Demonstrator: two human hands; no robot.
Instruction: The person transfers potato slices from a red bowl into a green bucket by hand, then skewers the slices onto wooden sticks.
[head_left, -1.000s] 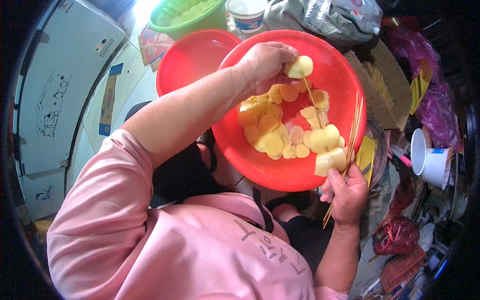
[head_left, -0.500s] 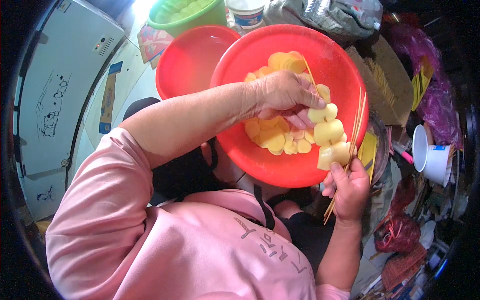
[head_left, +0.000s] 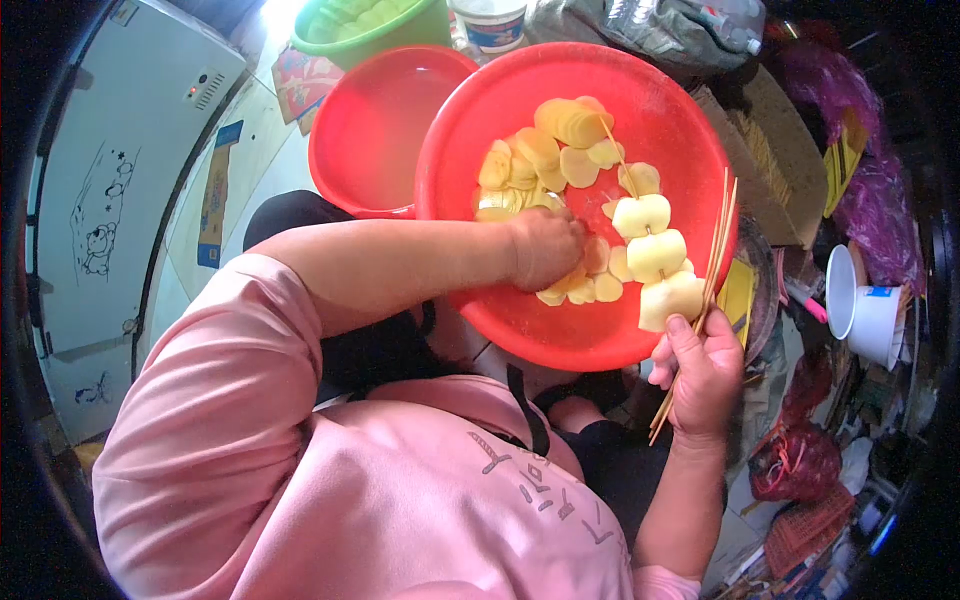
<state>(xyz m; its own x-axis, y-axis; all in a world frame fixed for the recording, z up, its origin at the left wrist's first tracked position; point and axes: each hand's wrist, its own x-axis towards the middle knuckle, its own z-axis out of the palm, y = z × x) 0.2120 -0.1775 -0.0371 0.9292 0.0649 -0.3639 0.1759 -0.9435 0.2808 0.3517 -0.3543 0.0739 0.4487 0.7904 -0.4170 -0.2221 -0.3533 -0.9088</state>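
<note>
My right hand (head_left: 700,375) is closed round several thin wooden skewers (head_left: 718,245) and pinches the lower end of a skewer of potato slices (head_left: 656,257). Three thick, pale yellow folds of potato are threaded on that skewer, its bare tip (head_left: 616,150) pointing up and away over the basin. My left hand (head_left: 550,248) is down among the loose potato slices (head_left: 535,155) in the red basin (head_left: 600,345). Its fingers are curled downward and mostly hidden, so what they hold cannot be seen.
A second red basin (head_left: 350,130) stands beside the first at the left, with a green tub (head_left: 385,40) and a white bucket (head_left: 492,25) behind. A cardboard box (head_left: 775,180) and white cups (head_left: 875,325) are at the right. A white appliance (head_left: 130,190) stands far left.
My left hand has let go of the threaded potato slices and moved left and down into the pile of loose slices. My right hand keeps its hold on the skewers, nearly still.
</note>
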